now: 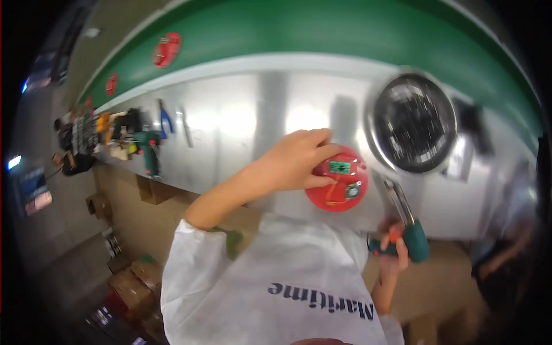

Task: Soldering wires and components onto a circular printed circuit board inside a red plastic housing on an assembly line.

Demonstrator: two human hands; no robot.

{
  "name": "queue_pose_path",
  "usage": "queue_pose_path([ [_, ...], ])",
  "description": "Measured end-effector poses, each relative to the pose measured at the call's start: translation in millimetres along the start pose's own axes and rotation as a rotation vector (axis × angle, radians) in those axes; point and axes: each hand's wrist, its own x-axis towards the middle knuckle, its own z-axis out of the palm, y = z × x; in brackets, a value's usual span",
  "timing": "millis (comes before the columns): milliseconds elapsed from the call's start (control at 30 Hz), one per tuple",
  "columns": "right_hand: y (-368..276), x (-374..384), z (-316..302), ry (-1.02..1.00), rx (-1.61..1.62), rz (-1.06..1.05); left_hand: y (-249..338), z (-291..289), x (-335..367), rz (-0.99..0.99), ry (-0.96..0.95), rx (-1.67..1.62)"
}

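My left hand [302, 160] grips the left edge of a round red plastic disc [356, 198], thumb and fingers closed on it. A small green circuit board [340, 167], a thin orange wire and a small round part sit on the disc's upper face. Lower right, my right hand [397, 253] is wrapped round a dark green cordless screwdriver [417, 241]. Its long metal front end points up and left, toward the table beside the disc, and does not touch it. Motion blur hides some of the right hand's fingers.
A round metal bowl [376, 150] of small dark pieces, perhaps screws, stands right of the disc. At the left lie blue-handled pliers [165, 122], a second green power tool [149, 152] and mixed small items. More red discs [167, 50] rest on the green surface [247, 31] beyond.
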Motion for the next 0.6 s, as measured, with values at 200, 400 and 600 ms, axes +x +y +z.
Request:
queue_pose_path([
  [200, 9, -1, -12, 0.047, -0.023, -0.070, -101, -78, 19, -0.443, 0.768, 0.263],
  [400, 2, -9, 1, 0.162, 0.055, -0.089, -287, -183, -25, -1.110, 1.235, 0.764],
  [600, 8, 7, 11, 0.152, 0.178, -0.062, -352, -217, -101, -0.791, 1.051, 0.757],
])
